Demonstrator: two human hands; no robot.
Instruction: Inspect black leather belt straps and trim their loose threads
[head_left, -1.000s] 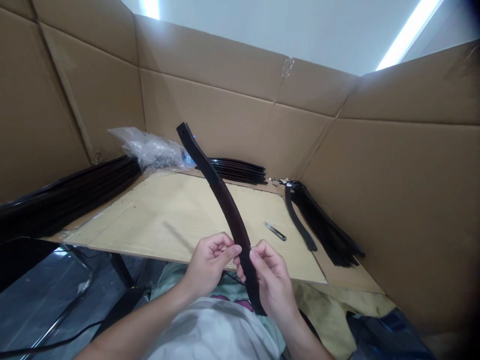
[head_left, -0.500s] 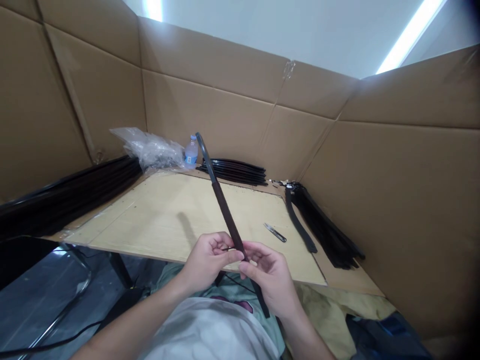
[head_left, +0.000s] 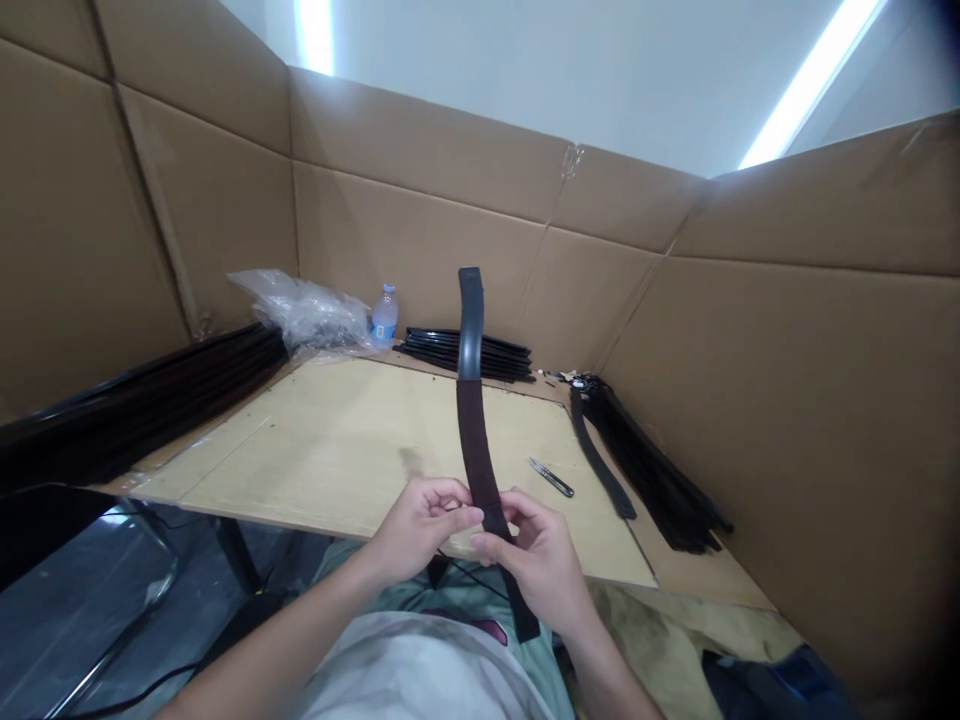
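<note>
Both my hands hold a long, curved dark strip [head_left: 474,420] upright in front of my chest. Its upper end is glossy black and its lower part is dark brown. My left hand [head_left: 420,525] pinches the strip from the left with thumb and fingertips. My right hand [head_left: 541,565] wraps its fingers round it from the right, just below. The strip's lower end reaches down past my right hand to my shirt.
A pale wooden board [head_left: 337,450] lies on the table inside tall cardboard walls. Small tweezers [head_left: 551,478] rest on it. Stacks of black strips lie at left [head_left: 127,415], back [head_left: 472,352] and right [head_left: 645,460]. A clear plastic bag [head_left: 307,310] and water bottle [head_left: 385,315] stand behind.
The strip has turned in my fingers: its top end swung from leaning left to nearly upright, and its broad face now shows. Both hands stayed in place.
</note>
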